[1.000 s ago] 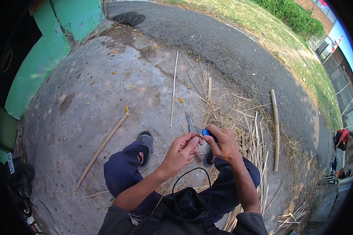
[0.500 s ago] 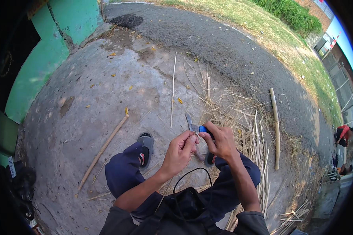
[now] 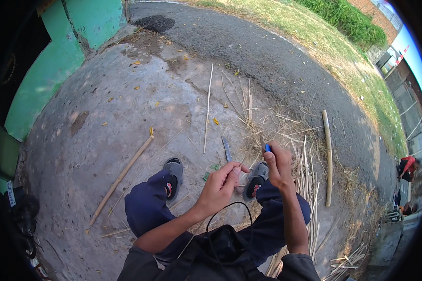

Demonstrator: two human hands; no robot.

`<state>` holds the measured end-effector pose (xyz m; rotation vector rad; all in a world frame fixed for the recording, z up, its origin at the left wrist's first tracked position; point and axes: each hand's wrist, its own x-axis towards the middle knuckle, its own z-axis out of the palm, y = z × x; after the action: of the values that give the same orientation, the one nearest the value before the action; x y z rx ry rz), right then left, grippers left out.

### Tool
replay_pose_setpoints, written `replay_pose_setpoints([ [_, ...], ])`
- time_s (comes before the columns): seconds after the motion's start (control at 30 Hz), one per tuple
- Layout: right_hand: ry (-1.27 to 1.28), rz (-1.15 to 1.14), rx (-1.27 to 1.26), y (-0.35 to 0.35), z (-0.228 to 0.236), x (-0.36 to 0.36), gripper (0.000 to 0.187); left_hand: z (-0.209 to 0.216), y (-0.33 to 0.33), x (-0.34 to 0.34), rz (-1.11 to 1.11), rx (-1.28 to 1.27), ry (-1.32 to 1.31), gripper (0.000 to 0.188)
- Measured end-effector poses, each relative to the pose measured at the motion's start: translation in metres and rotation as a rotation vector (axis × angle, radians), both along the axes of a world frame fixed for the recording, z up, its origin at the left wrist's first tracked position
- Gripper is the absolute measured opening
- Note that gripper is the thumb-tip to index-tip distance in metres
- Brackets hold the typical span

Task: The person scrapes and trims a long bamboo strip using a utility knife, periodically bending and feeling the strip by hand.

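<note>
My left hand (image 3: 219,186) is in front of me, thumb and forefinger pinched on a thin bamboo strip (image 3: 243,160); most of the strip is hidden or too fine to follow. To its right, my right hand (image 3: 280,165) is closed around a small knife with a blue handle (image 3: 267,147). Its short dark blade is hard to make out against the straw-coloured shavings. The two hands are apart. Beyond my left hand, a separate long blade (image 3: 226,147) lies on the concrete between my feet, its lower end near my fingers.
Split bamboo strips (image 3: 312,187) lie in a long bundle by my right leg, with fine shavings (image 3: 272,124) beyond. A thick bamboo pole (image 3: 327,159) rests farther right, another stick (image 3: 122,180) at left. A thin stick (image 3: 208,107) lies ahead. A person in red (image 3: 409,165) is far right.
My right hand has moved right with the blue-handled knife, away from my left hand. The left hand has stayed nearly in place, still pinching. My right shoe now shows more.
</note>
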<state>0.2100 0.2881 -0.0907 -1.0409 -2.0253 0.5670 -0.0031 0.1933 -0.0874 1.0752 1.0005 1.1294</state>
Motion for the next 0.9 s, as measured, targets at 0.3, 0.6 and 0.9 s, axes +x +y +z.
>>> replay_pose_setpoints([
  [0.3,-0.161,0.155,-0.064,-0.012,-0.002,-0.022,0.024,-0.011,0.005,0.002,0.071,0.011,-0.003,0.021],
  [0.6,-0.185,0.104,-0.026,-0.009,-0.007,-0.026,0.025,-0.015,0.003,0.002,0.123,0.096,0.111,0.021],
  [0.9,-0.164,0.068,0.042,0.003,-0.012,-0.035,0.024,-0.012,0.009,-0.004,0.112,0.060,0.079,0.022],
])
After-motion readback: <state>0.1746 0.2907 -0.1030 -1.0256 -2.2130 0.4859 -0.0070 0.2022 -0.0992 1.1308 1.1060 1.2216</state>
